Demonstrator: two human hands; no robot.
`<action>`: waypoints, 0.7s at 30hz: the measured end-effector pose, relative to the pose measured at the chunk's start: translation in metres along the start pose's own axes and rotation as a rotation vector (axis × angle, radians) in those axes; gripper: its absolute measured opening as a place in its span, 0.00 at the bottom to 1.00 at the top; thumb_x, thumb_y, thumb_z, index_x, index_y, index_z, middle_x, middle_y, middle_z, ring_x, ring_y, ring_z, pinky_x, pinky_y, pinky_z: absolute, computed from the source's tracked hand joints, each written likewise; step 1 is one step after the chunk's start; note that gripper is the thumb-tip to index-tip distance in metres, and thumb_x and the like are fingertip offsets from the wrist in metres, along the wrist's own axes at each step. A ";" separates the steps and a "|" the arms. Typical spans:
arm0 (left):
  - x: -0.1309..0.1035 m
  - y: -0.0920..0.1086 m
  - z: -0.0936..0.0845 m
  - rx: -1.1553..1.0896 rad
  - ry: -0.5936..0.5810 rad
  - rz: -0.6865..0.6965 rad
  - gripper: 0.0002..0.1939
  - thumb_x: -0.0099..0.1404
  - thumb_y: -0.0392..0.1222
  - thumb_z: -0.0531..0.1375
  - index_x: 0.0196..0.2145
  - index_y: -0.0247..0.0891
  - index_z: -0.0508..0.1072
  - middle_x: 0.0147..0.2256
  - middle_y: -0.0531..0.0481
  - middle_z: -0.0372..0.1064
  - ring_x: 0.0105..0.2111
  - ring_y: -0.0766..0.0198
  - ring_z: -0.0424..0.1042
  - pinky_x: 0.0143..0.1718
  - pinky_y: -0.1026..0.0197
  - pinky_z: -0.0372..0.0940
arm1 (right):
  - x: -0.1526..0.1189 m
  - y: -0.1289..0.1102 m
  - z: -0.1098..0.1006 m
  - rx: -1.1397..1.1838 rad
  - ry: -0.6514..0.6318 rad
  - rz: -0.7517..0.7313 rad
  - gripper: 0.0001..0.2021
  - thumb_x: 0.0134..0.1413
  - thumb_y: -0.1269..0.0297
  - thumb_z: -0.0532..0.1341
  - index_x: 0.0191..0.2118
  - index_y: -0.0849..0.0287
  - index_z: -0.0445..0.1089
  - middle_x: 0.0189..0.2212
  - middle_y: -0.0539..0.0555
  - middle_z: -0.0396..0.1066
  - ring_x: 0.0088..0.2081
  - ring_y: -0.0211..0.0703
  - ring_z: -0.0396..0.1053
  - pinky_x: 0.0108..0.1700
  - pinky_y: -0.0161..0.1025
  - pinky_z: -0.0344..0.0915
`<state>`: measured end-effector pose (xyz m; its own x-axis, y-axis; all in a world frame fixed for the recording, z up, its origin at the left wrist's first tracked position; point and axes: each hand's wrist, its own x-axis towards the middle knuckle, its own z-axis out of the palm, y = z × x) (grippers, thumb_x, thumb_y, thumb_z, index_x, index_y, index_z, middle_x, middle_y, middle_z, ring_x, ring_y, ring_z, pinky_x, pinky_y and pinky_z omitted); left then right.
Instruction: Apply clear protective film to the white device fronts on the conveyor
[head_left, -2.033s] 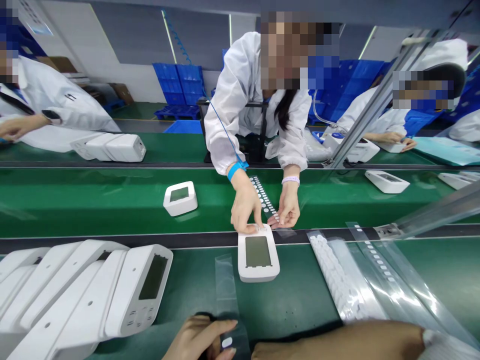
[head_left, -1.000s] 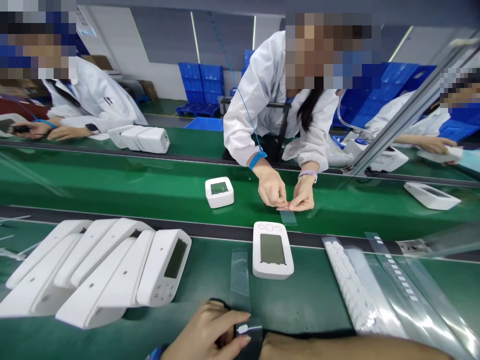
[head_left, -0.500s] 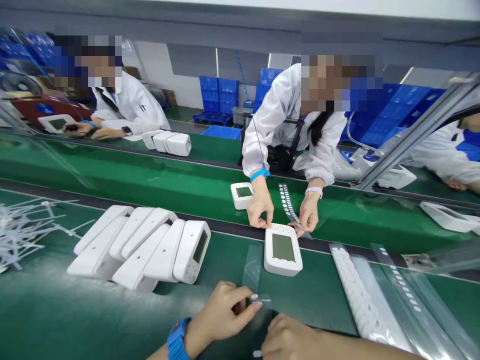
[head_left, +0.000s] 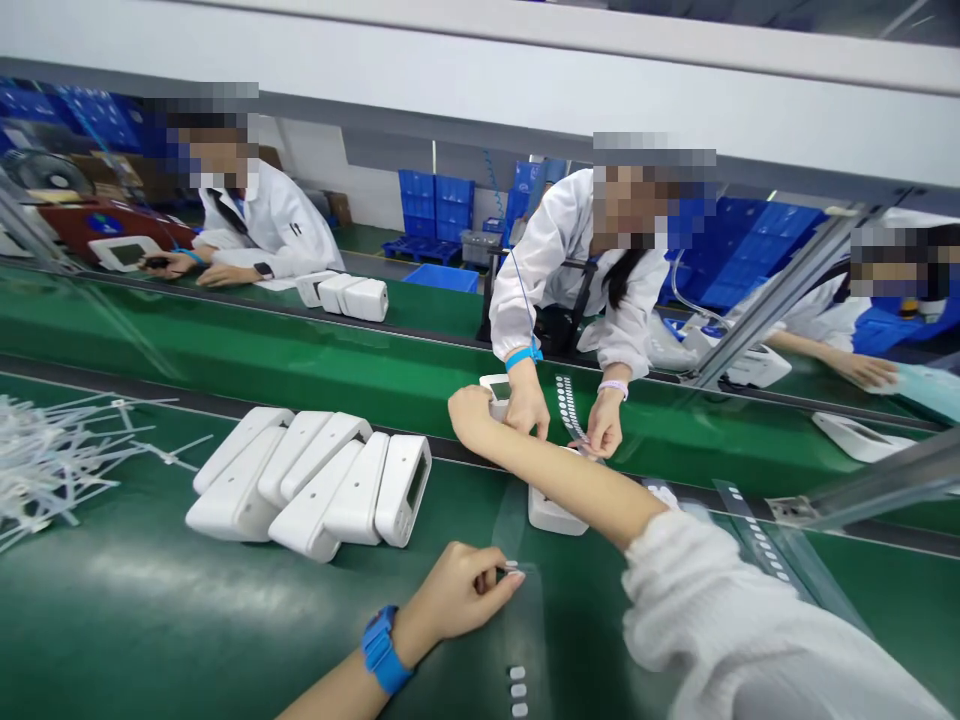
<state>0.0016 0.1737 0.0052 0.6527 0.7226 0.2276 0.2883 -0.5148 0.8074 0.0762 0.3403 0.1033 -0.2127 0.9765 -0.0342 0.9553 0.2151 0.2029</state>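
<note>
My left hand [head_left: 469, 592], with a blue band at the wrist, pinches the upper end of a clear film strip [head_left: 531, 640] that carries small white oval pads [head_left: 517, 690]. Stretched forward across the bench, my right hand [head_left: 474, 418] is beside a white device with a screen [head_left: 495, 381] on the green belt; its fingers are hidden behind the back of the hand. Under my right forearm another white device [head_left: 556, 512] is partly covered. A co-worker's hands [head_left: 527, 408] work just past it, one holding a strip of white pads [head_left: 566, 405].
Several white devices [head_left: 315, 490] lean in a row at the left. White cable ties [head_left: 45, 465] are heaped at the far left. Pad strips on clear film [head_left: 757, 535] lie at the right. A metal post [head_left: 780, 295] slants up at the right; more people sit across the belt.
My right hand has left the film strip and reached forward over the nearer device towards the belt. My left hand stays at the film's end. The view has tilted up slightly.
</note>
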 end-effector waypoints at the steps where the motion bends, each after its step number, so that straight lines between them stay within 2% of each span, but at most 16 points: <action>1: -0.001 0.000 0.000 -0.003 -0.001 0.001 0.18 0.68 0.46 0.55 0.21 0.38 0.64 0.14 0.58 0.58 0.15 0.71 0.60 0.21 0.68 0.52 | 0.012 -0.002 0.007 -0.009 -0.011 0.060 0.14 0.64 0.63 0.60 0.51 0.66 0.69 0.49 0.61 0.71 0.47 0.49 0.72 0.46 0.49 0.72; 4: -0.002 -0.002 0.000 -0.002 -0.004 0.007 0.18 0.68 0.46 0.56 0.21 0.38 0.65 0.14 0.58 0.58 0.15 0.71 0.60 0.21 0.68 0.52 | 0.031 -0.005 0.031 -0.021 -0.023 0.186 0.17 0.64 0.59 0.61 0.54 0.61 0.67 0.52 0.59 0.69 0.48 0.47 0.71 0.49 0.50 0.72; 10: -0.004 -0.004 0.001 -0.001 -0.034 0.007 0.17 0.68 0.46 0.56 0.24 0.37 0.70 0.15 0.57 0.60 0.16 0.71 0.60 0.21 0.67 0.52 | 0.036 0.005 0.060 -0.022 -0.025 0.361 0.18 0.63 0.60 0.61 0.56 0.61 0.66 0.53 0.58 0.68 0.50 0.49 0.71 0.50 0.52 0.71; 14: -0.004 -0.004 0.001 -0.008 -0.037 0.002 0.16 0.68 0.47 0.55 0.25 0.36 0.71 0.15 0.57 0.60 0.16 0.70 0.60 0.22 0.67 0.52 | 0.036 0.012 0.061 0.038 0.006 0.344 0.18 0.64 0.59 0.61 0.55 0.61 0.66 0.53 0.58 0.68 0.50 0.49 0.71 0.49 0.51 0.71; 18: -0.003 -0.003 0.000 -0.024 -0.031 -0.007 0.17 0.68 0.47 0.55 0.26 0.36 0.72 0.15 0.57 0.60 0.16 0.70 0.61 0.22 0.67 0.52 | 0.035 0.017 0.052 0.121 0.054 0.276 0.17 0.64 0.59 0.60 0.55 0.61 0.67 0.52 0.59 0.69 0.48 0.48 0.71 0.48 0.50 0.72; 21: -0.004 -0.002 -0.002 -0.031 -0.024 -0.013 0.15 0.68 0.47 0.55 0.27 0.35 0.73 0.16 0.56 0.61 0.17 0.70 0.61 0.22 0.67 0.52 | 0.034 0.036 0.041 0.183 0.107 0.210 0.17 0.64 0.59 0.61 0.55 0.61 0.66 0.53 0.59 0.68 0.48 0.48 0.71 0.48 0.51 0.72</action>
<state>-0.0023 0.1727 0.0039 0.6658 0.7177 0.2041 0.2757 -0.4908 0.8265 0.1117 0.3814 0.0692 -0.0172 0.9953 0.0957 0.9998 0.0160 0.0140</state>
